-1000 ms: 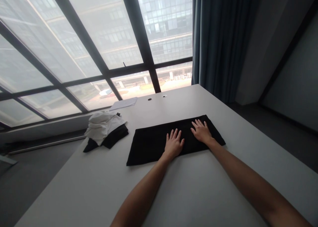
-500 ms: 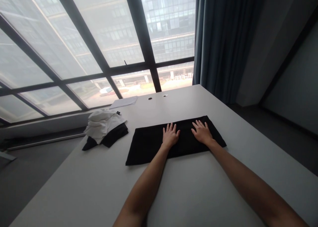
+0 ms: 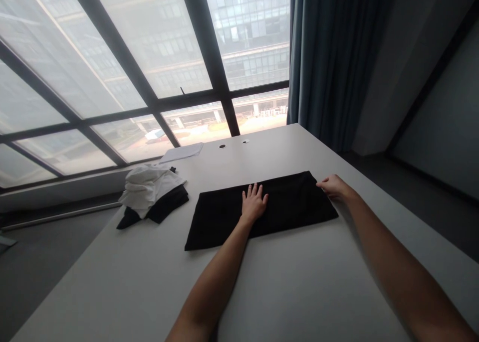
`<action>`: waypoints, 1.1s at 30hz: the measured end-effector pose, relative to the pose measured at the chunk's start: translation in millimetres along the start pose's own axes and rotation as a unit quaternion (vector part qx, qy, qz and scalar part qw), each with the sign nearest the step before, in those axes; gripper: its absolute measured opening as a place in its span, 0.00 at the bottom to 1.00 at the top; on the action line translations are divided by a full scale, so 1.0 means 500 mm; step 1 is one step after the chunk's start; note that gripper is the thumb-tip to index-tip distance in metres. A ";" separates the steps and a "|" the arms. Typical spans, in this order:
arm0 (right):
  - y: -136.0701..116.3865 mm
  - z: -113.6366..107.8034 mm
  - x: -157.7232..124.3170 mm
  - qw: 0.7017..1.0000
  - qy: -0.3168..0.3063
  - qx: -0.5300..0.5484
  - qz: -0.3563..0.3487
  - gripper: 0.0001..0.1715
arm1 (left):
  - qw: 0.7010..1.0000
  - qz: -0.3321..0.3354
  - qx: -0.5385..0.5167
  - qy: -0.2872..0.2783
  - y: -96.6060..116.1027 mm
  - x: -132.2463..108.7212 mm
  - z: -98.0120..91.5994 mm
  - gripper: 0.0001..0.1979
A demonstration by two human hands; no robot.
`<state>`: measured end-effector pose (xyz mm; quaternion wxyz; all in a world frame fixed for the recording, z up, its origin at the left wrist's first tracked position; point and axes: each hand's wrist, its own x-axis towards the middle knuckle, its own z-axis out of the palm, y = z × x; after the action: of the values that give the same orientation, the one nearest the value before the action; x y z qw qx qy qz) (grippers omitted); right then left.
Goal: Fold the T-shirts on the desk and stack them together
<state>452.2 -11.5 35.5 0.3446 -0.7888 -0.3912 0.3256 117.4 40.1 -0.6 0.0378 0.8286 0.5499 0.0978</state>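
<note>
A black cloth [image 3: 288, 202], folded into a long flat rectangle, lies across the middle of the white table [image 3: 299, 287]. My left hand [image 3: 253, 203] rests flat on its centre, fingers stretched out and slightly spread. My right hand [image 3: 334, 186] is at the cloth's right end by the far corner, with its fingers curled in and pinched at the cloth's edge.
A heap of white and black garments [image 3: 152, 192] sits at the table's left side. A sheet of paper [image 3: 182, 152] and two cable holes [image 3: 222, 146] are near the far edge. Beyond are large windows and a blue curtain [image 3: 329, 58] at the right.
My right hand has slid off the cloth's top to its right far corner and curled its fingers. My left hand has moved slightly farther up the cloth.
</note>
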 end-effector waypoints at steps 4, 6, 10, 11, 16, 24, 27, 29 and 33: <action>-0.021 0.003 -0.034 0.997 -0.068 -0.005 0.040 0.16 | 1.000 0.003 -0.017 0.000 -0.002 0.000 -0.001 0.31; -0.032 0.005 -0.046 0.996 -0.078 -0.035 0.031 0.17 | 1.000 0.004 -0.023 0.000 -0.002 0.000 -0.001 0.30; -0.038 -0.001 -0.053 0.994 -0.100 -0.035 0.036 0.17 | 0.999 0.006 -0.030 0.008 -0.005 0.000 0.000 0.30; -0.037 -0.004 -0.053 0.994 -0.104 -0.016 0.039 0.16 | 0.999 0.006 -0.034 0.009 -0.005 0.000 -0.001 0.30; -0.040 -0.024 -0.058 0.970 -0.190 0.148 0.020 0.15 | 0.995 0.005 -0.098 0.031 0.005 -0.002 -0.014 0.27; -0.138 0.017 -0.151 0.931 -0.261 0.250 -0.055 0.38 | 0.817 0.045 -0.574 0.007 0.102 -0.016 -0.077 0.24; -0.168 0.083 -0.198 0.926 -0.276 0.233 -0.111 0.38 | 0.705 -0.050 -0.704 -0.069 0.119 -0.026 -0.101 0.29; -0.177 0.126 -0.219 0.907 -0.333 0.221 -0.132 0.34 | 0.670 -0.104 -0.733 -0.064 0.113 -0.031 -0.105 0.28; -0.176 0.161 -0.214 0.910 -0.339 0.208 -0.119 0.15 | 0.659 -0.176 -0.731 -0.022 0.087 -0.028 -0.083 0.22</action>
<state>303.0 -38.0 87.4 0.3833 -0.4889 -0.4990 0.6041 142.7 8.2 45.7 0.6601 0.4236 0.4357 0.4416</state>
